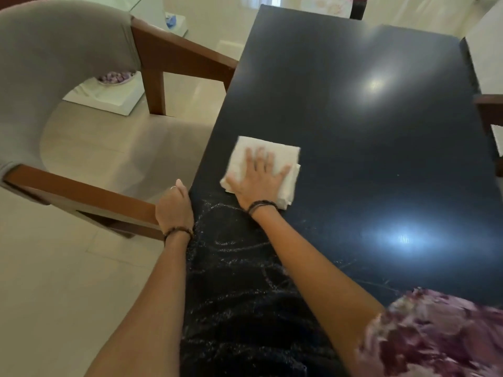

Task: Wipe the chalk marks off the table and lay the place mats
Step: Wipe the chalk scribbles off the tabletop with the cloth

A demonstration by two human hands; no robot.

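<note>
Folded white cloth (pixel 268 170), roughly rectangular, lies flat on the dark glossy rectangular table (pixel 367 131) near its left edge, with its long axis running across the table's width, slightly skewed; lower right corner shows loose layered folds. Right hand (pixel 258 180) rests palm-down on the cloth, fingers straight and spread, pointing toward the far end of the table; it presses rather than grips, and covers the cloth's middle and near left part. Dark beaded bracelet (pixel 261 205) on the right wrist. White chalk marks (pixel 239 257), looping scribbles, cover the table's near left area from just behind the cloth down to the bottom of the frame; lines are faint and partly crossed by both forearms, so their full extent is hard to make out. Left hand (pixel 174 208) sits at the table's left edge, fingers curled over the rim; fingertips hidden below the edge, thumb up along the edge. It wears a similar bracelet (pixel 178 232). Floral purple sleeve (pixel 435 336) is blurred at lower right. Grey upholstered chair with brown wooden frame (pixel 68 77) stands beside the table's left edge on pale floor tiles (pixel 54 281); its back is cut off at the frame's left.
</note>
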